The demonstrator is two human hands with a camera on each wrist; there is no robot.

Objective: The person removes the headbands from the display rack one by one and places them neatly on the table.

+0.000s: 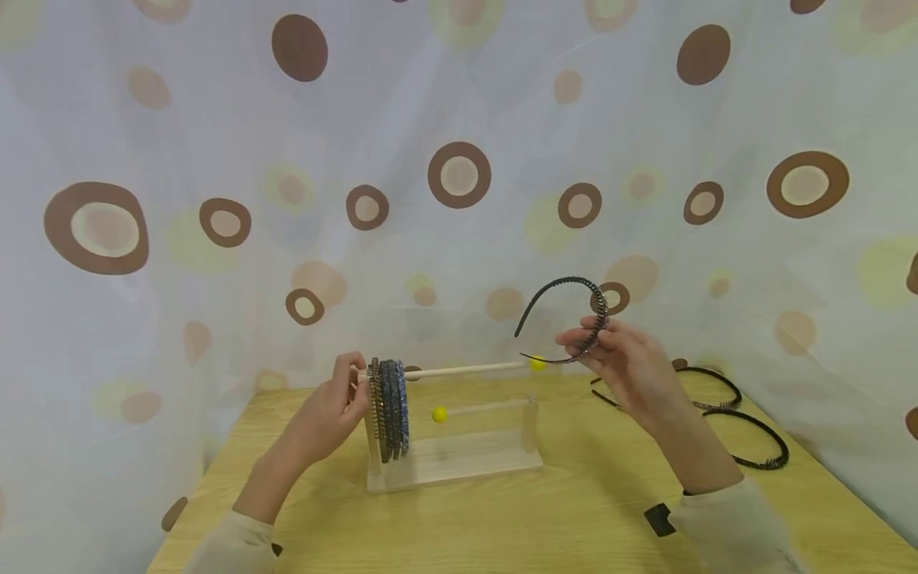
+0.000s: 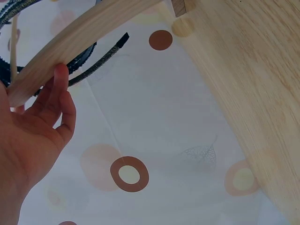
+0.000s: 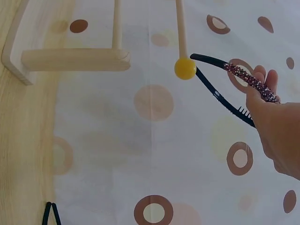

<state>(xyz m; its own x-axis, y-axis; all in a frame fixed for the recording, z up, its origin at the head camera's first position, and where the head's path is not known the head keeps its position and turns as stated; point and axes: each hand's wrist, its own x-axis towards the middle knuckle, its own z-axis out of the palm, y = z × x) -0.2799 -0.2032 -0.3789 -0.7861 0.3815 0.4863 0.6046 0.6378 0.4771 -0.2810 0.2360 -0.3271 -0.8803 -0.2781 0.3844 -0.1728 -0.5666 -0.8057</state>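
My right hand (image 1: 631, 367) holds a black toothed headband (image 1: 566, 281) by its glittery side, raised above the table with its open ends toward the rack. In the right wrist view, the headband's sequined band (image 3: 251, 80) shows between thumb and fingers, and its tips lie by the yellow ball (image 3: 185, 69) that caps the upper rod (image 3: 182, 28). My left hand (image 1: 333, 410) grips the top of the wooden rack's left upright (image 2: 61, 51). Several dark and blue glitter headbands (image 1: 390, 406) hang on the upper rod against that upright.
Two black headbands (image 1: 778, 458) lie on the table (image 1: 502, 534) at the right. A lower rod ends in another yellow ball (image 1: 440, 414) above the rack's base (image 1: 459, 462). Behind everything hangs a dotted curtain (image 1: 459, 96).
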